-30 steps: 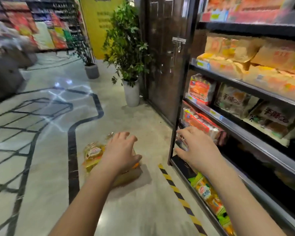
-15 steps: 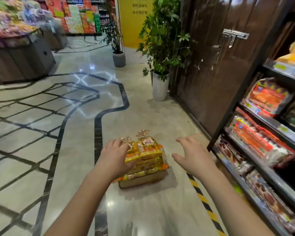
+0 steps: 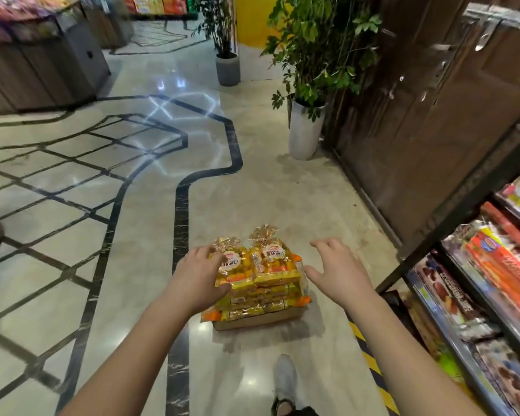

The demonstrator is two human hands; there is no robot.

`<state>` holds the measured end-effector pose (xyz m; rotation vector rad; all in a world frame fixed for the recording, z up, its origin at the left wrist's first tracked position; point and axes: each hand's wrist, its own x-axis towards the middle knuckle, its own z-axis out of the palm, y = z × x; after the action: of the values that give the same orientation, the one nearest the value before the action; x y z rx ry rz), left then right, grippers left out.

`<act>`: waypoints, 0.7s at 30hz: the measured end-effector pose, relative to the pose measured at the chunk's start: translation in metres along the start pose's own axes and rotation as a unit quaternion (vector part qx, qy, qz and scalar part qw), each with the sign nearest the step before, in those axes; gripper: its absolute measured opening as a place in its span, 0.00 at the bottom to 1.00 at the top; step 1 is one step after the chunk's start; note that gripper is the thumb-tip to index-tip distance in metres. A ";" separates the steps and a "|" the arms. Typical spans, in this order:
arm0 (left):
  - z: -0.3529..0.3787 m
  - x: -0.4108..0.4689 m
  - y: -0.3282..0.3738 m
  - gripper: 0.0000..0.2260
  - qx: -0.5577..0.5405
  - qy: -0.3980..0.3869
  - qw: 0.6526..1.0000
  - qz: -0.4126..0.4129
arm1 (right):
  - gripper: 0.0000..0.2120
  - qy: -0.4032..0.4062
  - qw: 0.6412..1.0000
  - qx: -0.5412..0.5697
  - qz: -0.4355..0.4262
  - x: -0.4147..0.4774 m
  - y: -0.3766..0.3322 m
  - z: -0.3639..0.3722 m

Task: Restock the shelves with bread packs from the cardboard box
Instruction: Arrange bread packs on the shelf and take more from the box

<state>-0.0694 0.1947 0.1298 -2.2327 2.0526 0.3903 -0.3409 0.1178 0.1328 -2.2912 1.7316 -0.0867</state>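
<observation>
Gripping top-left bread bag with left hand, holding right hand spread wide just beside the stack

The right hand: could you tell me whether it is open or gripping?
Open: right hand spreads its fingers beside the bread bags.

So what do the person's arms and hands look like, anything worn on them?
The left forearm and right forearm are bare, with no sleeves in view. The left hand and right hand wear no gloves, and no watch, ring or bracelet shows.
</observation>
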 end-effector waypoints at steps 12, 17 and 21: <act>0.029 0.146 -0.008 0.31 -0.028 -0.050 0.997 -0.042 | 0.28 -0.049 0.999 -0.010 -0.014 0.161 0.050 0.033; 0.051 0.192 -0.019 0.29 -0.026 -0.070 0.997 -0.036 | 0.27 -0.081 0.997 0.000 -0.015 0.204 0.056 0.073; 0.086 0.224 -0.034 0.29 -0.026 -0.092 0.995 -0.040 | 0.27 -0.110 0.994 0.005 0.002 0.234 0.061 0.118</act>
<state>-0.0321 0.0009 -0.0111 -2.2059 1.8771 0.6250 -0.3071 -0.0995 -0.0222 -2.1958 1.6204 0.1522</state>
